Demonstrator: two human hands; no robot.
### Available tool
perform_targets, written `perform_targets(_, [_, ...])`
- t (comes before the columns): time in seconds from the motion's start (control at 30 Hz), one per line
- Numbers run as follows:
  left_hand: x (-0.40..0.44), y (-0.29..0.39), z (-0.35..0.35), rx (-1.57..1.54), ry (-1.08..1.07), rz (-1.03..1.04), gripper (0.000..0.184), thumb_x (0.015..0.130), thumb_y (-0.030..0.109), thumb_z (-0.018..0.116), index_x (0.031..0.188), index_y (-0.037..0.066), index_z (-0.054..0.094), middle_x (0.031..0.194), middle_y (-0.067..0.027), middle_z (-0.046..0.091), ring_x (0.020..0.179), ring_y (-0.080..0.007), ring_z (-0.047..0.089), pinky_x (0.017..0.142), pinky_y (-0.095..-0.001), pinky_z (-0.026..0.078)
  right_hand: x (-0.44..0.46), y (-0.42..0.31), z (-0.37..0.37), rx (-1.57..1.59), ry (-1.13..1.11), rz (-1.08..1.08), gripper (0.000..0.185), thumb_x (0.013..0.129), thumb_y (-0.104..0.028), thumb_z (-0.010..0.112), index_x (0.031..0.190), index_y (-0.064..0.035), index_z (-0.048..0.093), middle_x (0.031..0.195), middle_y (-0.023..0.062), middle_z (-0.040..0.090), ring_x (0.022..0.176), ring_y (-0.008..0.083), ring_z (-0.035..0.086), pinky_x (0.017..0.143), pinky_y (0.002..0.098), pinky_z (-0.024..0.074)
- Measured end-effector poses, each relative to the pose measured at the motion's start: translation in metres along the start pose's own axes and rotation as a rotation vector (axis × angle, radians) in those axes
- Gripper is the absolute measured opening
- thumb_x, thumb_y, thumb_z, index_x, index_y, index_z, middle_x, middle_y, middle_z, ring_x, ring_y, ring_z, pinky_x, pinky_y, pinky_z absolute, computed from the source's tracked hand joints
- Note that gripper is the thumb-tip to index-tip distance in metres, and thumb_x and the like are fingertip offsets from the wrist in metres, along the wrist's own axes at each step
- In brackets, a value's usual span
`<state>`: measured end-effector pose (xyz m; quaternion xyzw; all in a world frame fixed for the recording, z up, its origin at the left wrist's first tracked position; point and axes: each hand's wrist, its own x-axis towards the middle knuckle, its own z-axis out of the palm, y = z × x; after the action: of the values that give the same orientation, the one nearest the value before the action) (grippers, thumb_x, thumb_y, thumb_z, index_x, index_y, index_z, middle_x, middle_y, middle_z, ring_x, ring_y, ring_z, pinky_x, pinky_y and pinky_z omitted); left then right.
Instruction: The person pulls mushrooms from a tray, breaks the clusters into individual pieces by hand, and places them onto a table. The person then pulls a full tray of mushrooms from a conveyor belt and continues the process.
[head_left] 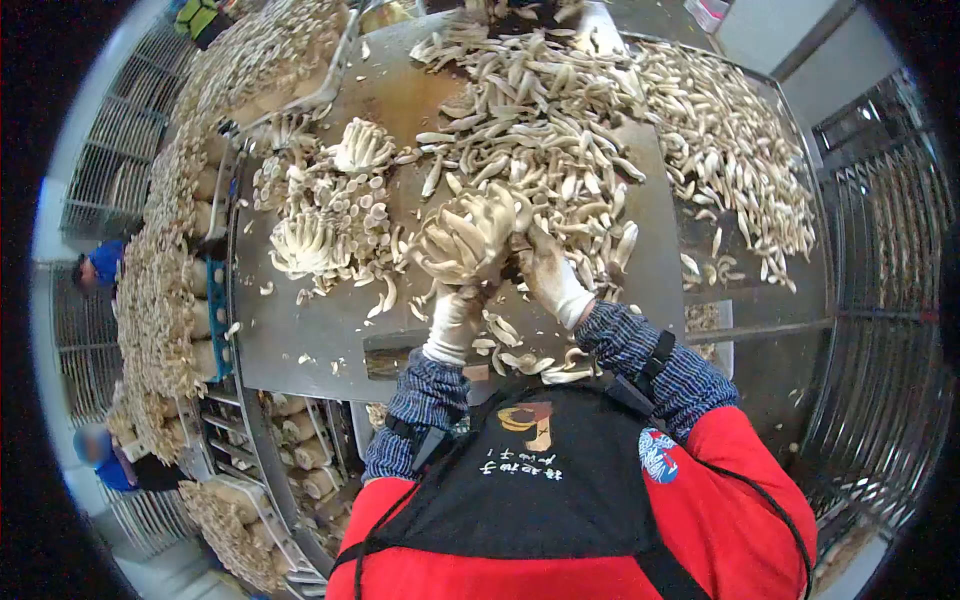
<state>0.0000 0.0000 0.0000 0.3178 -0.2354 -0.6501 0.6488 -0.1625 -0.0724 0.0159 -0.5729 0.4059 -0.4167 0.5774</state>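
Observation:
A big mushroom cluster [465,238], pale stems packed tightly together, is held just above the metal table [300,345]. My left hand [457,318], in a soiled white glove, grips the cluster from below at its base. Against the cluster's right side, my gloved right hand [550,275] has its fingers curled in; the fingertips are partly hidden and dark with dirt. Loose mushrooms [540,120] lie heaped beyond both hands. To the left sit more whole mushroom clusters [325,215]. A few mushroom pieces [515,358] are scattered close to my wrists.
Right of the table, a lower surface carries many separate mushrooms [735,145]. Racks of bottled mushrooms [165,250] line the left side, with a blue crate [219,320] among them. Several other people are at the far left. A metal rack [885,240] stands at right.

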Motion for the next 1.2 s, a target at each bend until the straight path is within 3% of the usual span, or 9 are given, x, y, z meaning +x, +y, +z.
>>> perform_targets(0.13, [-0.002, -0.032, -0.003, -0.287, 0.112, -0.032, 0.05, 0.085, 0.02, 0.07, 0.13, 0.012, 0.05, 0.129, -0.0097, 0.056, 0.116, -0.0271, 0.056, 0.097, -0.0457, 0.049, -0.001, -0.021, -0.009, -0.295, -0.043, 0.203, 0.054, 0.088, -0.025, 0.063, 0.13, 0.0037, 0.047, 0.132, 0.026, 0.05, 0.125, 0.0345, 0.047, 0.107, 0.0364, 0.0342])
perform_targets(0.3, [0.013, -0.048, -0.051, -0.212, 0.139, 0.04, 0.023, 0.086, 0.013, 0.069, 0.108, 0.011, 0.064, 0.108, -0.0062, 0.065, 0.098, -0.0209, 0.063, 0.089, -0.0378, 0.052, 0.02, -0.017, -0.011, -0.512, 0.158, -0.268, 0.058, 0.081, -0.018, 0.069, 0.13, -0.0002, 0.045, 0.124, 0.0234, 0.054, 0.117, 0.0366, 0.051, 0.102, 0.0395, 0.039])
perform_targets(0.5, [0.012, -0.024, -0.02, 0.086, 0.186, 0.105, 0.03, 0.084, 0.004, 0.068, 0.113, 0.008, 0.06, 0.102, -0.0027, 0.064, 0.092, -0.0161, 0.063, 0.083, -0.0306, 0.053, 0.025, 0.026, 0.011, -0.066, -0.009, 0.088, 0.045, 0.077, -0.008, 0.064, 0.12, 0.0007, 0.053, 0.113, 0.0207, 0.059, 0.106, 0.0333, 0.058, 0.094, 0.0386, 0.044])
perform_targets(0.57, [0.011, -0.018, -0.017, -0.214, 0.215, 0.152, 0.039, 0.083, 0.007, 0.072, 0.119, 0.003, 0.056, 0.105, -0.0064, 0.063, 0.095, -0.0178, 0.063, 0.083, -0.0333, 0.054, 0.022, 0.026, 0.011, -0.284, 0.049, -0.142, 0.037, 0.075, -0.005, 0.061, 0.112, 0.0005, 0.057, 0.104, 0.0189, 0.061, 0.099, 0.0325, 0.059, 0.088, 0.0386, 0.0458])
perform_targets(0.7, [0.007, -0.02, -0.02, -0.072, 0.124, 0.203, 0.04, 0.083, 0.01, 0.073, 0.119, 0.003, 0.057, 0.107, -0.0049, 0.064, 0.096, -0.0163, 0.063, 0.084, -0.0322, 0.054, 0.026, 0.037, -0.001, -0.521, 0.269, -0.325, 0.027, 0.077, -0.004, 0.057, 0.103, -0.0004, 0.061, 0.093, 0.0176, 0.064, 0.087, 0.0316, 0.062, 0.081, 0.0378, 0.0479])
perform_targets(0.77, [0.004, -0.032, -0.04, -0.027, 0.13, 0.177, 0.037, 0.083, 0.009, 0.072, 0.118, 0.004, 0.058, 0.106, -0.0041, 0.065, 0.093, -0.0151, 0.063, 0.082, -0.0304, 0.054, 0.028, 0.005, 0.009, -0.203, 0.146, 0.033, 0.026, 0.077, -0.004, 0.056, 0.102, 0.0005, 0.06, 0.095, 0.0174, 0.063, 0.088, 0.0295, 0.062, 0.082, 0.0372, 0.0478])
perform_targets(1.0, [0.0, -0.043, -0.038, -0.184, 0.273, 0.1, 0.032, 0.087, 0.009, 0.068, 0.118, 0.008, 0.058, 0.108, -0.0042, 0.064, 0.094, -0.0153, 0.063, 0.08, -0.031, 0.055, 0.013, 0.031, 0.017, -0.01, -0.078, 0.097, 0.037, 0.075, 0.01, 0.048, 0.11, 0.0011, 0.057, 0.096, 0.0022, 0.061, 0.087, 0.0094, 0.058, 0.079, 0.0226, 0.0473])
perform_targets(1.1, [-0.008, -0.046, -0.044, -0.406, 0.376, 0.01, 0.034, 0.088, 0.01, 0.066, 0.12, 0.01, 0.055, 0.117, -0.0052, 0.06, 0.101, -0.0179, 0.061, 0.086, -0.0338, 0.054, 0.009, 0.055, 0.015, 0.563, -0.263, 0.408, 0.021, 0.089, -0.002, 0.054, 0.109, 0.0007, 0.058, 0.089, 0.0009, 0.06, 0.081, 0.0089, 0.058, 0.073, 0.0247, 0.0512])
perform_targets(1.2, [-0.013, -0.033, -0.037, -0.145, 0.357, 0.016, 0.033, 0.087, 0.007, 0.066, 0.119, 0.007, 0.056, 0.114, -0.0043, 0.061, 0.101, -0.0159, 0.06, 0.087, -0.0319, 0.052, 0.002, 0.068, 0.013, 0.512, -0.105, 0.312, 0.022, 0.093, -0.016, 0.059, 0.108, -0.0007, 0.058, 0.084, 0.0009, 0.059, 0.08, 0.008, 0.057, 0.063, 0.0254, 0.0516])
